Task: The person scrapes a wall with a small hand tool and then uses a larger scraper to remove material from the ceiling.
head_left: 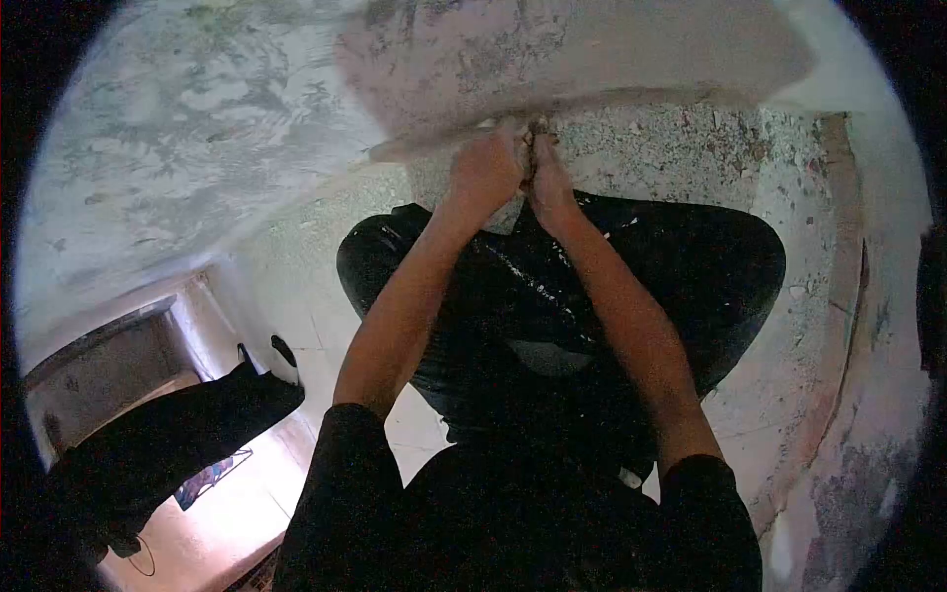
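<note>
A small brownish lump (534, 148) sits at the upper centre of the frame, between the two hands, close to the foot of the wall. The left hand (487, 170) has its fingers curled in beside it; the right hand (552, 180) comes in from the other side, fingers drawn close together. Whether either is clamped on the lump, or merely touching it, I cannot tell. A flat greyish piece (504, 216) shows just below the left hand, its nature unclear.

Around and to the right, pale crumbly debris (681, 148) covers the floor along the wall, loose and spread out rather than gathered, so this strip looks unfinished. Above it, the wall (247, 109) is streaked and uneven, with a darker patch (612, 54) at the top centre; how much of that surface is complete, the view does not show.

Below the hands are bent knees in dark trousers (681, 247) flecked with white. At the lower left, another person's dark-clad leg (187, 424) reaches in beside a bright opening.
</note>
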`<action>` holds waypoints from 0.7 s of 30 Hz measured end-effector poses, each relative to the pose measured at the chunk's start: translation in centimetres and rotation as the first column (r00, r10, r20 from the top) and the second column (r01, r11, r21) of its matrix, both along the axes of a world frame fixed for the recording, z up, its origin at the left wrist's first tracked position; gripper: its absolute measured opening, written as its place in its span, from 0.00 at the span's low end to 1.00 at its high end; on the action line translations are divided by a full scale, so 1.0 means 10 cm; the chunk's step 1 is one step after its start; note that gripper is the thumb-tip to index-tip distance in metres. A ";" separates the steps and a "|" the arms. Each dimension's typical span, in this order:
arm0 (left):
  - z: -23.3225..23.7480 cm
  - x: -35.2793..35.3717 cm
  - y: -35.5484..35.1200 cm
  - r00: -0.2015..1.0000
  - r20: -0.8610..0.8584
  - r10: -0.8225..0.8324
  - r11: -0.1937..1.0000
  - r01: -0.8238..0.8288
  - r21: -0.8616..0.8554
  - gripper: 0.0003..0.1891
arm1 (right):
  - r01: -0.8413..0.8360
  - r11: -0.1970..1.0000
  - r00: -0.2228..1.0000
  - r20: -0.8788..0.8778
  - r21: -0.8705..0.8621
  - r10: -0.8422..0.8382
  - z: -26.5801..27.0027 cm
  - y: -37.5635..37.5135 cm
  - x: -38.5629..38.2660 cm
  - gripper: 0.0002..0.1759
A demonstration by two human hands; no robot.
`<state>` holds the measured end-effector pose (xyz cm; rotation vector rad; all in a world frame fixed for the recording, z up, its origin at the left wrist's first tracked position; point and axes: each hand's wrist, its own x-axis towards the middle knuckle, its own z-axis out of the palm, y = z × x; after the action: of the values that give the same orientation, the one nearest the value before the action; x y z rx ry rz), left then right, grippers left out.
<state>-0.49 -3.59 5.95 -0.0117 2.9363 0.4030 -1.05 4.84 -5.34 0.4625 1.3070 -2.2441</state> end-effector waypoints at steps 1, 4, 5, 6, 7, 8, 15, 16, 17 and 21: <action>0.04 -0.02 0.00 1.000 -0.012 -0.002 1.000 0.002 -0.003 0.18 | 0.003 1.000 1.000 0.002 -0.004 -0.003 0.02 0.02 -0.02 0.35; 0.04 -0.06 -0.01 0.999 -0.037 -0.014 0.999 0.012 -0.048 0.15 | -0.070 0.995 0.995 -0.077 -0.071 0.064 0.18 0.04 -0.10 0.34; 0.00 -0.07 -0.01 0.999 -0.050 -0.017 0.997 0.013 -0.078 0.14 | -0.055 0.988 0.994 -0.103 -0.144 0.040 0.26 0.02 -0.07 0.34; 0.05 -0.07 0.01 0.999 -0.048 -0.020 0.997 0.016 -0.078 0.14 | -0.042 0.976 0.992 -0.126 -0.214 0.015 0.28 0.01 -0.06 0.33; 0.10 -0.05 0.02 0.999 -0.020 -0.030 0.996 0.028 -0.090 0.15 | -0.040 0.976 0.993 -0.121 -0.215 0.014 0.23 0.01 -0.07 0.33; 0.14 -0.04 0.03 0.999 0.007 -0.041 0.994 0.042 -0.103 0.15 | -0.093 0.988 0.986 -0.149 -0.126 0.074 0.16 -0.01 -0.09 0.33; 0.09 0.00 -0.04 0.999 -0.001 -0.042 0.995 0.042 -0.092 0.18 | -0.118 0.993 0.968 -0.221 0.021 0.120 0.38 -0.03 -0.04 0.28; 0.07 0.00 -0.06 0.998 -0.020 -0.054 0.994 0.052 -0.094 0.18 | -0.117 0.993 0.968 -0.220 0.020 0.119 0.40 -0.04 -0.05 0.28; 0.04 -0.03 -0.08 0.997 -0.043 -0.067 0.993 0.063 -0.098 0.18 | -0.102 0.993 0.971 -0.210 0.065 0.114 0.42 -0.05 -0.08 0.27; 0.01 -0.04 -0.10 0.992 -0.088 -0.094 0.990 0.083 -0.117 0.17 | 0.129 0.796 0.733 -0.597 0.591 0.325 -0.19 -0.20 -0.05 0.26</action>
<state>-0.86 -4.63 6.06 0.1254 3.0336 0.2295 -1.53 2.79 -7.28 -0.2978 2.3903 -1.8971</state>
